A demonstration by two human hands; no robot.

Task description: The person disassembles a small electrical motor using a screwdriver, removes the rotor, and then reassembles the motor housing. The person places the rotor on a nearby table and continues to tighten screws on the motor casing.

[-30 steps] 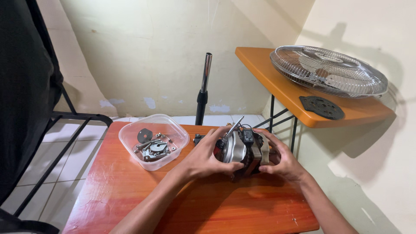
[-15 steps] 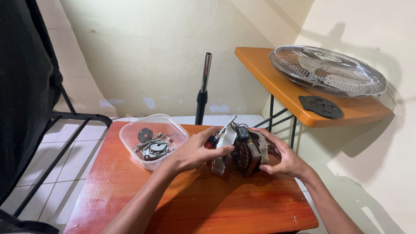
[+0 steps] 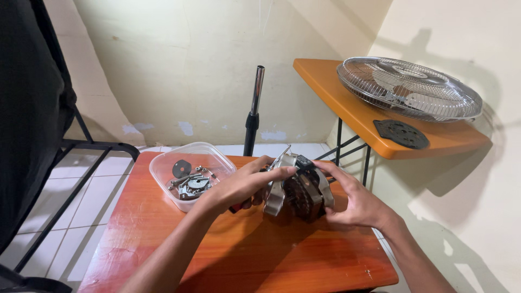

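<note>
A small fan motor (image 3: 299, 191), silver housing with dark copper windings and a thin shaft sticking up, rests on the low orange-brown wooden table (image 3: 244, 255). My left hand (image 3: 239, 187) reaches over from the left, its fingers on top of the silver end cover. From the right, my right hand (image 3: 353, 203) cups the motor's other side with fingers spread over the housing. Something red shows just under my left hand, mostly hidden.
A clear plastic tub (image 3: 191, 176) with screws and several small metal parts sits at the table's back left. An orange shelf (image 3: 380, 130) on the right carries a wire fan guard (image 3: 410, 89) and a black round disc (image 3: 402, 134). A metal pole (image 3: 253, 111) stands behind; a black chair frame (image 3: 81, 149) at left.
The silver end cover has come slightly away from the motor body under my left hand, and the motor has tilted a little. Both hands stay on it.
</note>
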